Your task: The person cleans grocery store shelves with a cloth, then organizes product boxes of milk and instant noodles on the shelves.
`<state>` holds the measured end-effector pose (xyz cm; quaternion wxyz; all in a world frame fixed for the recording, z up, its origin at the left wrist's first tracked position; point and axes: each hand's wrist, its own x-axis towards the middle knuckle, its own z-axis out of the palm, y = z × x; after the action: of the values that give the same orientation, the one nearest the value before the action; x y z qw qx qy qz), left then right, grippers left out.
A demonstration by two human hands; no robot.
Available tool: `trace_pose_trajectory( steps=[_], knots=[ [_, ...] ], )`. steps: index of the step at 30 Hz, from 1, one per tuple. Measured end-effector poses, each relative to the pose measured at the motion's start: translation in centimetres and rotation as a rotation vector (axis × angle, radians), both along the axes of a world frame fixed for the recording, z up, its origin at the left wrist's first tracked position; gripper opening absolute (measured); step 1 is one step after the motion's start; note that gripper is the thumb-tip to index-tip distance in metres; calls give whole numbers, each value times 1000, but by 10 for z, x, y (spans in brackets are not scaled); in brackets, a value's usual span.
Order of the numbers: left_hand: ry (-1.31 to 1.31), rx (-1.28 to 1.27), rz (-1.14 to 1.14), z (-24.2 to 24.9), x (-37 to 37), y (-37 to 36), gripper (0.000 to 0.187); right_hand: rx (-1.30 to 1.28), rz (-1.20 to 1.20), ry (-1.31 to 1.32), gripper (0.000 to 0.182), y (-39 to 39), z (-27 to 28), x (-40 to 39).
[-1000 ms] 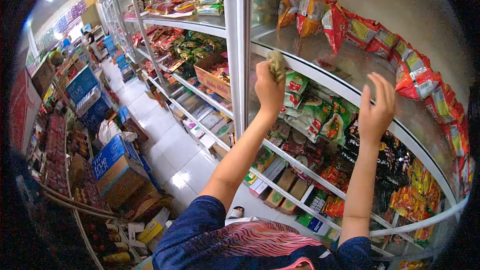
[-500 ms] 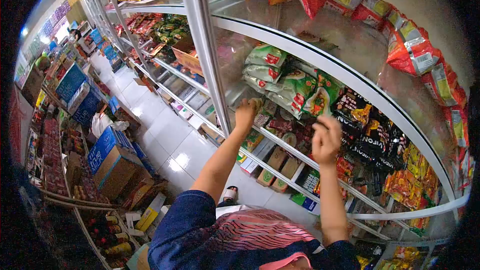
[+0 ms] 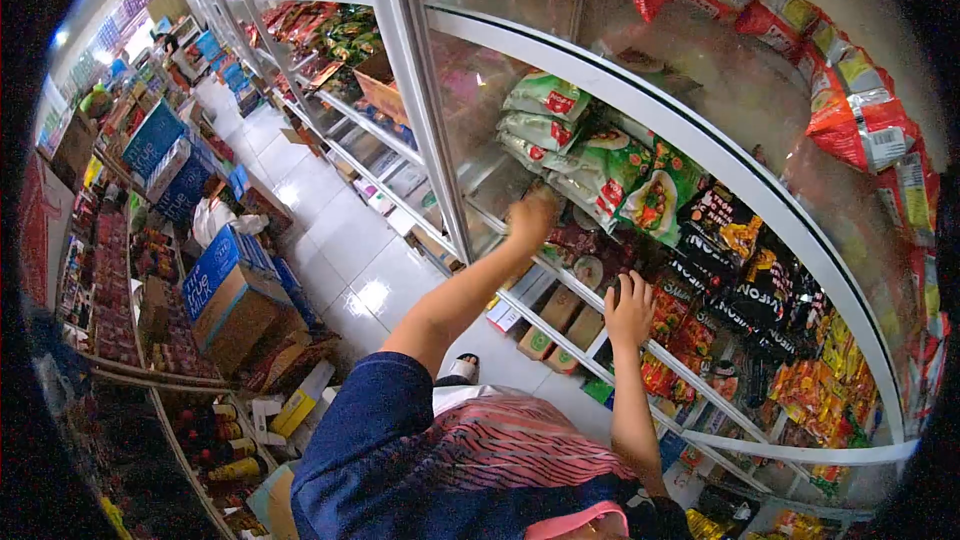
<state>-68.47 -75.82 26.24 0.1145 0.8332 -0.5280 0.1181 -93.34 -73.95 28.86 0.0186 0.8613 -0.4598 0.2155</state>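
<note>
My left hand (image 3: 533,217) reaches to the shelf beside the stacked green-and-white food packets (image 3: 548,132). It is smeared by motion, and whether anything is in its fingers does not show. Lower and to the right, my right hand (image 3: 630,312) is held over the shelf's front rail (image 3: 672,364), palm down with fingers apart and nothing visible in them. Green packets with a picture of a noodle bowl (image 3: 655,202) lie just above it. Black VIFON packets (image 3: 745,275) are piled to its right.
A metal post (image 3: 420,90) and a curved white shelf edge (image 3: 640,80) frame the opening. Red and orange packets (image 3: 690,330) fill lower spots. Red snack bags (image 3: 860,120) hang at upper right. Milk cartons (image 3: 240,290) line the tiled aisle (image 3: 335,230). A person stands far off.
My left hand has shifted right, nearer the green packets. My right hand has come down and left to the shelf rail, its fingers spreading. The view has shifted slightly.
</note>
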Motion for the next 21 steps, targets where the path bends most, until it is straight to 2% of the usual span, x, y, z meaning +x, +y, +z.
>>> trace_pose_trajectory(
  steps=[1,2,4,5,7,8,10,11,13,14,16,17,19,20,21],
  knots=[
    [5,224,-44,20,-23,5,19,-29,19,-14,30,1,1,-1],
    [-105,165,-110,21,-41,8,16,-35,24,-8,30,0,-2,-1],
    [-130,-3,-124,32,-54,16,22,-67,51,-33,28,-2,-9,-4],
    [-123,-11,-117,33,-46,18,22,-126,78,-48,25,-3,-9,-5],
    [-262,193,-262,31,-9,25,21,-149,92,-58,23,-3,-14,-6],
    [-243,156,-260,15,14,19,17,-165,97,-74,22,-3,-16,-7],
    [-613,-155,-227,-18,60,18,9,-193,84,-64,20,-4,-18,-7],
    [-614,-160,-231,-36,87,8,9,-189,87,-80,20,-5,-17,-6],
    [-1070,641,22,-67,125,-6,9,-193,66,-68,18,-1,-17,-6],
    [-940,678,-21,-19,113,13,14,-194,61,-59,18,0,-17,-6],
    [-863,578,309,-46,124,-12,17,-203,65,-88,19,-1,-17,-5],
    [-861,571,300,-67,134,-30,17,-207,55,-83,19,-3,-18,-3],
    [-499,391,396,-106,139,-61,20,-270,61,-72,19,-5,-22,-5],
    [-493,387,368,-92,125,-54,20,-244,13,-45,19,0,-14,-1],
    [-454,191,342,-57,113,-34,23,-221,2,-54,18,2,-11,1]
  ],
)
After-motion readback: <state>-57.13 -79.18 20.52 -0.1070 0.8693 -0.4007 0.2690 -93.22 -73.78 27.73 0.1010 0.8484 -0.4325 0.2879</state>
